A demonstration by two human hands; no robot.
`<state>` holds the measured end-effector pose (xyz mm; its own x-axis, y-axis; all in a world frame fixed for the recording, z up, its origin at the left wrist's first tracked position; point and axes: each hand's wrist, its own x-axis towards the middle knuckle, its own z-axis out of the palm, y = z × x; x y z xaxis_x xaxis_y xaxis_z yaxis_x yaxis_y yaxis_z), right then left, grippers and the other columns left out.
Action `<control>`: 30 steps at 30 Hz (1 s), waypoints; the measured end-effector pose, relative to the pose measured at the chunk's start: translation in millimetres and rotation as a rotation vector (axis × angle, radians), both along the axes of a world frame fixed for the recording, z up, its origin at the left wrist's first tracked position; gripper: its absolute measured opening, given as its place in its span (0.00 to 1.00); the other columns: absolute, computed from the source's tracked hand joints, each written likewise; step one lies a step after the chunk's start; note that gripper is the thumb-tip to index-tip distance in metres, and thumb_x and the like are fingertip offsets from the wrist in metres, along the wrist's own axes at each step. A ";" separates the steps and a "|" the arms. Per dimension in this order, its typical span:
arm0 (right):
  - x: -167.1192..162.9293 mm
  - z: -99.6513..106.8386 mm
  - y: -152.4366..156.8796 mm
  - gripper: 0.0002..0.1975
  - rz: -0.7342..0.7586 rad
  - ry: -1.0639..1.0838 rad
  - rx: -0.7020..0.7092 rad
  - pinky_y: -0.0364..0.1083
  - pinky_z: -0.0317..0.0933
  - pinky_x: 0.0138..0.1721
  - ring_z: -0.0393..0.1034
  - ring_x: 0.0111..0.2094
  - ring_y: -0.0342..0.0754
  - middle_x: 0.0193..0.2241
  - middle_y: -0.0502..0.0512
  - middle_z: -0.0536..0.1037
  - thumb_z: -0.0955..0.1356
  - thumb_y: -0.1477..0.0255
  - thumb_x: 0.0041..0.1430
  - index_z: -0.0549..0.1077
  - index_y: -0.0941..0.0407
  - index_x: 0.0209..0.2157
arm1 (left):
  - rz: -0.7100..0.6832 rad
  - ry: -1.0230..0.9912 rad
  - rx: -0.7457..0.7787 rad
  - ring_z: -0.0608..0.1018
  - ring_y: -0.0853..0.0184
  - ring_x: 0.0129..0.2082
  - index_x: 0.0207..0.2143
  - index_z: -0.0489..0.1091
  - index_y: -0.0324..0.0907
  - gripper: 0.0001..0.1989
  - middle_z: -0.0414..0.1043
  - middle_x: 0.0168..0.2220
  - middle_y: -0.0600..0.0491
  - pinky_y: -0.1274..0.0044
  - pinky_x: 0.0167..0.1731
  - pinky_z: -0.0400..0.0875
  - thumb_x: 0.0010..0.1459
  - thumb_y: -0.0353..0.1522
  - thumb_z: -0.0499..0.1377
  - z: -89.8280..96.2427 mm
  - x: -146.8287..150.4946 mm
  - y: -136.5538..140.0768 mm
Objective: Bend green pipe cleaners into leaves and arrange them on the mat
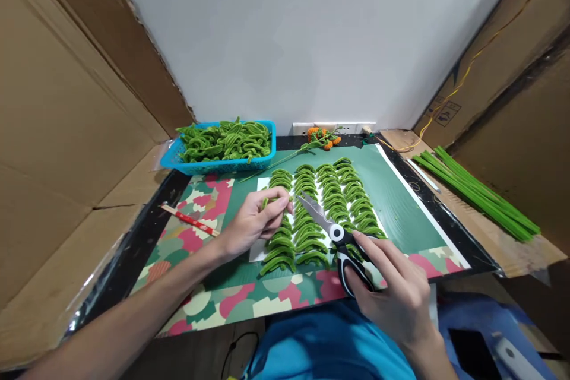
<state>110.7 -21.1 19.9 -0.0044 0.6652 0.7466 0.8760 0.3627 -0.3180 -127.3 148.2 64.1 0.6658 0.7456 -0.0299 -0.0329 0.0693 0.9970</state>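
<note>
My right hand (396, 285) is closed around the handles of scissors (337, 234) with black and white grips. Their blades, near shut, point up and left toward my left hand (260, 217). That hand pinches a small green fuzzy piece (290, 197), mostly hidden by the fingers, just left of the blade tips. Beneath both hands, curved green fuzzy pieces (312, 243), which look like bent chenille stems, lie in several columns on white sheets (256, 253) over a green mat (401, 214).
A blue basket (218, 166) heaped with similar green pieces stands at back left. Behind the columns lies an orange-flowered stem (327, 141). Red-wrapped chopsticks (191, 221) rest at left, and long green stems (476, 193) at right. Cardboard walls (66, 101) flank the table; a power strip (347, 128) is behind.
</note>
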 end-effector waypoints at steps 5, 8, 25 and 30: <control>20.6 9.0 1.4 0.23 -0.148 0.006 -0.055 0.50 0.73 0.50 0.81 0.46 0.54 0.49 0.61 0.83 0.74 0.69 0.65 0.76 0.55 0.61 | 0.027 -0.034 0.012 0.50 0.78 0.16 0.38 0.72 0.40 0.17 0.52 0.17 0.64 0.86 0.16 0.49 0.70 0.46 0.61 -3.9 -5.8 2.7; 58.6 9.6 7.1 0.24 -0.397 0.010 -0.228 0.53 0.72 0.44 0.81 0.41 0.59 0.46 0.63 0.84 0.70 0.58 0.68 0.78 0.57 0.58 | 0.035 -0.017 0.027 0.51 0.77 0.16 0.39 0.73 0.40 0.18 0.52 0.17 0.64 0.85 0.16 0.49 0.69 0.46 0.62 -4.0 -5.3 0.8; 103.6 8.1 36.0 0.21 -0.393 -0.210 -0.283 0.57 0.68 0.41 0.74 0.43 0.62 0.44 0.66 0.81 0.67 0.59 0.71 0.79 0.57 0.55 | 0.241 0.267 0.518 0.84 0.61 0.38 0.42 0.85 0.38 0.15 0.87 0.40 0.48 0.75 0.39 0.75 0.67 0.39 0.62 -2.6 -0.5 -13.7; -1.6 51.7 57.0 0.12 0.045 0.054 -0.307 0.53 0.67 0.52 0.73 0.50 0.56 0.48 0.59 0.80 0.68 0.63 0.74 0.77 0.53 0.52 | 0.157 0.236 0.473 0.84 0.61 0.40 0.42 0.85 0.38 0.15 0.87 0.40 0.49 0.76 0.40 0.75 0.68 0.39 0.61 -2.0 1.1 -18.8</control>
